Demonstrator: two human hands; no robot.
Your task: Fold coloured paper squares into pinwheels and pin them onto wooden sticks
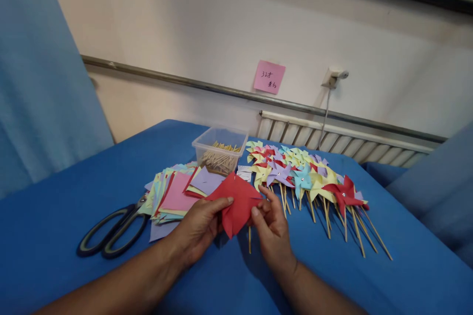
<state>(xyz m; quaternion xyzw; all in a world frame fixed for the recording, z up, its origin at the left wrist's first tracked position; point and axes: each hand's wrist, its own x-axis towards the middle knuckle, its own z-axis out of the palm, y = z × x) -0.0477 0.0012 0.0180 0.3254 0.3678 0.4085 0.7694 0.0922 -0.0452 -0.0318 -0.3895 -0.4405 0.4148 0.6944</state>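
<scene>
Flanking red paper (240, 199), left grip (199, 228) and (apparently) right grip (274, 229) pinch it.

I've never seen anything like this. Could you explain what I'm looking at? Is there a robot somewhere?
No robot here: these are a person's two bare hands. There is just one picture, taken by a camera worn on that person's head, looking forward and down. The left hand holds a piece of red paper, thumb on top; the right hand is at the paper's right corner. On the blue cloth lie scissors and a pile of coloured paper to the left. Behind is a clear plastic box with thin sticks in it. To the right lie many paper pinwheels on sticks.
</scene>
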